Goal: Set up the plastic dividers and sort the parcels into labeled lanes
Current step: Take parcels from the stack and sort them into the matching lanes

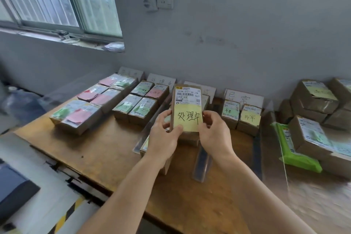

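Observation:
Both hands hold one brown parcel (187, 108) upright above the wooden table (106, 150); it carries a shipping label and a yellow note with handwriting. My left hand (164, 137) grips its lower left edge, my right hand (212, 129) its lower right edge. Clear plastic dividers (202, 163) run front to back and split the table into lanes. White handwritten lane cards (161, 80) lean against the wall. Sorted parcels fill the left lane (89, 108) and the second lane (140, 102). Two parcels (241, 118) stand in a right-hand lane.
A pile of unsorted brown boxes (313, 116) lies at the far right, with a green plastic pack (296, 150) beside it. More boxes (167, 161) sit under my hands. A dark device (13, 190) rests on the lower surface at left.

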Available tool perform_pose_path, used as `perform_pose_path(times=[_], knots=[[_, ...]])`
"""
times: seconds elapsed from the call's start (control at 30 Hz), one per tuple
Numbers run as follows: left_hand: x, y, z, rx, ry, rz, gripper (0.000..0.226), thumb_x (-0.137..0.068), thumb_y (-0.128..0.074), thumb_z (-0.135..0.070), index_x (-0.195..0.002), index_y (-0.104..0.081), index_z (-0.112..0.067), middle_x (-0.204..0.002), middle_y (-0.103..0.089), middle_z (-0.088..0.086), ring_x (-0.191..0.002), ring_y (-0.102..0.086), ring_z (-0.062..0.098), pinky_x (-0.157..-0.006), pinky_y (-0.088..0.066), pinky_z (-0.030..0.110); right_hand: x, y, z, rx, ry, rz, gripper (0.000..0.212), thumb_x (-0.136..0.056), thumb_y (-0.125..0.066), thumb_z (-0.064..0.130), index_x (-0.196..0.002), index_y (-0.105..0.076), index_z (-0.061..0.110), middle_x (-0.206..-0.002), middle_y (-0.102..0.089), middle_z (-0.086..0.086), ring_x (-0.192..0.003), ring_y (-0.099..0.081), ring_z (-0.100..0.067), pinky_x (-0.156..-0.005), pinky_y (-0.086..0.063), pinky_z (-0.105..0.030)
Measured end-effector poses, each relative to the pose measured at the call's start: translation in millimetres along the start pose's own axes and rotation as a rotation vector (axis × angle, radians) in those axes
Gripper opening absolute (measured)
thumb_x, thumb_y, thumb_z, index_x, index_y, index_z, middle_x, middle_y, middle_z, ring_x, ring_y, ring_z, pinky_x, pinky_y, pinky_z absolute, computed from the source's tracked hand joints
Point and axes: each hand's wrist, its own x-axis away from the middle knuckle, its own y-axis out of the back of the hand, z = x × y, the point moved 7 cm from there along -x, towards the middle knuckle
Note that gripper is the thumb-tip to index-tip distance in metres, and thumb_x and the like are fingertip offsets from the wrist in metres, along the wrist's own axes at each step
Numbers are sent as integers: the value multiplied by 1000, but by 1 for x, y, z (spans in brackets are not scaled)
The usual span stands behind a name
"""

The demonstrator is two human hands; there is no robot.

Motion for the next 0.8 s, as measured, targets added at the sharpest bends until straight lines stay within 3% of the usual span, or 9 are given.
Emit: perform_pose_path(times=[0.13,0.23,0.37,0.47,0.53,0.63,0.7,0.8], knots=[[-1,43,6,28,-5,-30,46,-88,-65,-15,-127,-46,-32,-94,-62,-22,-85,-58,-14,-57,-48,8,10,-34,25,0,60,66,32,-96,-53,16,-127,-49,25,-117,-64,6,-100,-57,-4,-54,-47,-6],[-11,82,15,49,7,-50,44,-88,-65,-16,-126,-50,-31,-95,-67,-16,-89,-62,-5,-60,-51,12,13,-71,47,-12,104,107,31,-96,-54,17,-126,-50,22,-115,-64,7,-94,-54,-2,-54,-45,-3],[-35,141,38,15,50,-67,41,-91,-63,-18,-129,-51,-27,-97,-66,-14,-85,-60,-9,-58,-49,11,12,-135,68,21,119,139,27,-95,-53,14,-122,-55,19,-115,-65,5,-97,-56,-2,-56,-43,-2],[-57,184,62,-73,99,-44,42,-92,-61,-22,-132,-50,-28,-101,-64,-16,-97,-56,-2,-67,-48,15,12,-189,78,49,99,157,28,-94,-53,14,-122,-56,18,-117,-65,3,-98,-55,-3,-65,-48,-8],[-71,210,81,-126,129,-22,41,-93,-60,-22,-132,-50,-27,-103,-64,-15,-94,-55,-5,-62,-46,10,12,-225,78,60,61,181,29,-94,-54,14,-122,-56,20,-118,-65,3,-105,-59,-9,-70,-49,-11],[-88,242,109,-257,166,2,42,-92,-59,-23,-133,-51,-25,-109,-66,-8,-97,-59,5,-80,-53,28,16,-277,67,86,-33,243,40,-92,-55,11,-130,-51,22,-125,-62,3,-116,-57,-15,-64,-45,-5],[-97,255,127,-317,182,35,40,-92,-58,-21,-131,-53,-24,-99,-65,-12,-93,-61,5,-80,-53,30,20,-306,56,126,-109,283,49,-92,-54,9,-138,-45,22,-132,-58,0,-120,-54,-18,-78,-47,-15],[-109,263,149,-397,173,96,36,-93,-57,-19,-129,-55,-21,-94,-62,-19,-76,-53,-8,-61,-45,13,22,-336,42,244,-183,300,53,-90,-54,9,-141,-43,18,-136,-52,-5,-122,-50,-22,-97,-45,-29]])
